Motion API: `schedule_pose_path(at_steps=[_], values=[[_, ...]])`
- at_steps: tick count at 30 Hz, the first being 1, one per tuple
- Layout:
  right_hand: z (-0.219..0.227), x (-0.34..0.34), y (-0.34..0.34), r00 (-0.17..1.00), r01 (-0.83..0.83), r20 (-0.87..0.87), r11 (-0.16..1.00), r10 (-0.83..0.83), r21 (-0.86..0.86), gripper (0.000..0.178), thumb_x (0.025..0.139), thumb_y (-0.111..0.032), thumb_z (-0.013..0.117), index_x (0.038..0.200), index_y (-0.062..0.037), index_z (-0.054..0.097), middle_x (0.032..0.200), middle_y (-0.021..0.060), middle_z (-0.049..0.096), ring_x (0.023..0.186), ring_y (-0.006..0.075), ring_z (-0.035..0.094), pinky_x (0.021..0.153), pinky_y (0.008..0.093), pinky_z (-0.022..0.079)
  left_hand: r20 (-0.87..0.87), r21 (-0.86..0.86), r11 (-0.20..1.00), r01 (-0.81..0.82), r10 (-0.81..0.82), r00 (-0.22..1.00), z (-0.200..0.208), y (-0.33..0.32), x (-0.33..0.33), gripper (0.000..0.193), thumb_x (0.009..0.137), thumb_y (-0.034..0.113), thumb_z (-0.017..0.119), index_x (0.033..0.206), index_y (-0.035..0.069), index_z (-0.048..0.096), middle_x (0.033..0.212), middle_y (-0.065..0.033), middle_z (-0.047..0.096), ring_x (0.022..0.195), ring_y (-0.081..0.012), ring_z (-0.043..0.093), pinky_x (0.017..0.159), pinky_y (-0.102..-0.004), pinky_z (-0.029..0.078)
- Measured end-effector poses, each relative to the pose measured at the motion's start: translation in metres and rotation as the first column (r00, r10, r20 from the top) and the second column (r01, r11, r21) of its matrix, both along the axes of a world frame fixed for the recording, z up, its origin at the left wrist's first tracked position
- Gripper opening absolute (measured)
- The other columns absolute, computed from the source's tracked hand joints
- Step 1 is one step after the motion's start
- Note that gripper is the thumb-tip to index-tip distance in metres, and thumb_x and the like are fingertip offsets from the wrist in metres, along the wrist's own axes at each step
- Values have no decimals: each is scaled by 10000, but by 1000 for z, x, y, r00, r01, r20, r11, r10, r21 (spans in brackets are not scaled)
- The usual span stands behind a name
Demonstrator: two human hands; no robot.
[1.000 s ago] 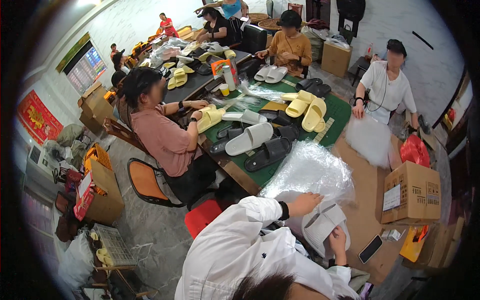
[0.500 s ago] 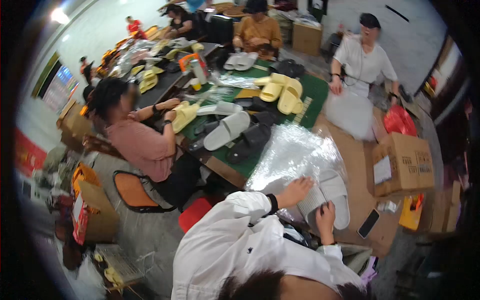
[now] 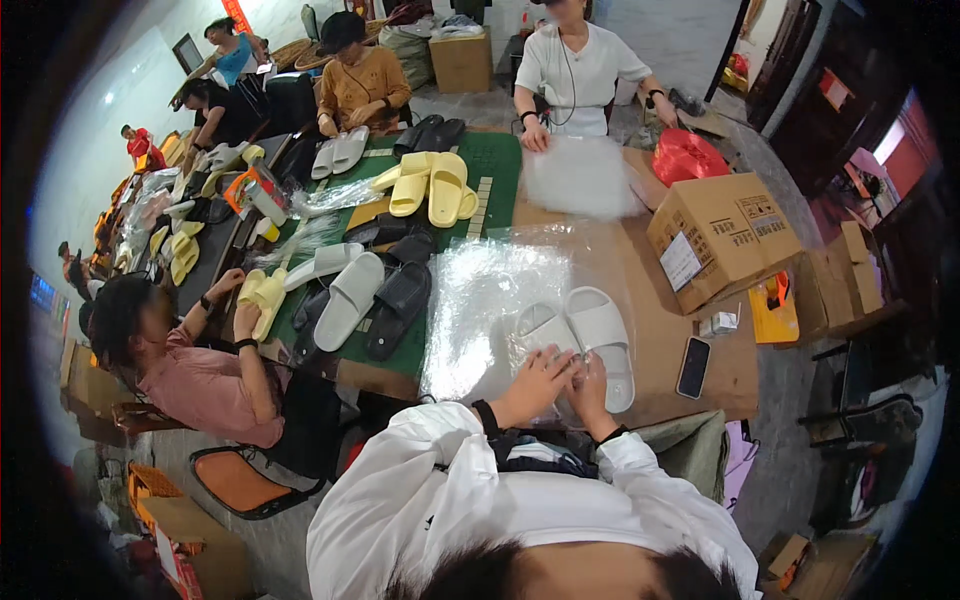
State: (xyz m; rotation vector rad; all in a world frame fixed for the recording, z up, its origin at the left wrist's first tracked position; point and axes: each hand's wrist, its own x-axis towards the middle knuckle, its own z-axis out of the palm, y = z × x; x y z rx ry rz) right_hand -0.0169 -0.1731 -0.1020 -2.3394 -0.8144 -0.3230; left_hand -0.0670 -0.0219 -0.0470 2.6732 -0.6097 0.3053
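Observation:
A pair of pale grey slide slippers lies in front of me on the table. The left slipper (image 3: 541, 327) is at least partly under clear plastic, its heel hidden by my hands; the right slipper (image 3: 606, 335) lies close beside it. My left hand (image 3: 540, 384) rests on the heel end of the left slipper, fingers extended over the plastic. Against its fingertips, my right hand (image 3: 588, 388) is closed at the same heel; what it pinches is hidden. A stack of clear plastic bags (image 3: 480, 300) spreads under and left of the pair.
Black, grey and yellow slippers (image 3: 447, 190) cover the green mat (image 3: 497, 160) to the left. A phone (image 3: 693, 368), a cardboard box (image 3: 722, 240) and a red bag (image 3: 690, 157) stand to the right. Co-workers sit left and far; one across handles plastic sheets (image 3: 583, 178).
The view has turned to the right, so the scene sits further left. My left hand has moved to the left slipper's heel, next to my right hand. Both slippers now point away from me.

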Motion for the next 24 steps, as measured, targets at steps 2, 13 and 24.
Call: schedule_pose_path(at_steps=[2,13,24], values=[[-11,5,-4,998,57,-25,997,-56,48,306,731,-144,587,985,15,526,965,224,496,917,410,454,786,478,365,-14,-11,998,66,-66,998,11,-6,-1,512,738,77,497,1244,77,415,1272,-121,412,1178,-333,366,983,-448,290],[18,55,27,932,307,-152,938,-330,-160,263,744,-192,525,908,8,577,1043,225,500,934,393,494,800,461,395,-85,-590,733,339,-474,877,50,-53,0,275,838,100,480,1101,61,553,1102,-98,560,967,-286,524,841,-342,423],[11,103,-27,911,320,-218,934,-349,-155,293,716,-172,535,897,57,555,954,268,529,878,412,496,770,463,401,-442,-523,846,107,-376,815,28,-9,-24,309,820,205,575,1089,55,567,956,-143,588,813,-261,579,737,-335,460]])
